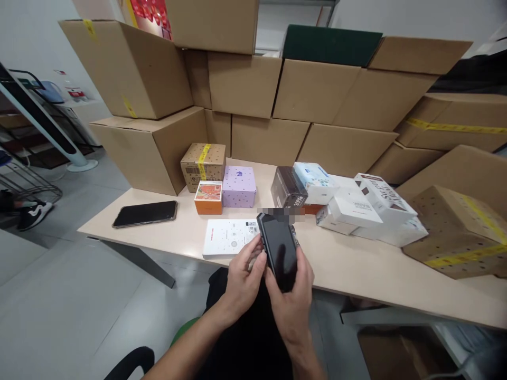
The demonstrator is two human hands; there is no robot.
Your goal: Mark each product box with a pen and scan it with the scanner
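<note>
In the head view, both hands hold a black phone (280,252) tilted above the table's front edge, its glossy dark face towards me. My left hand (246,274) grips its left side, with the thumb and fingers closed at that edge. My right hand (293,298) wraps round the lower part and right side, thumb at the lower left. A blurred patch covers the phone's top end. Just behind my left hand, a flat white box (225,240) with small printed icons lies on the table. Another dark phone (144,214) lies face up farther left.
On the table (356,274) stand an orange box (208,198), a lilac box (239,187), a taped carton (204,161) and a dark brown box (288,189). White boxes (352,208) are piled to the right, beside a brown carton (455,232). Large cardboard boxes (269,140) wall the back.
</note>
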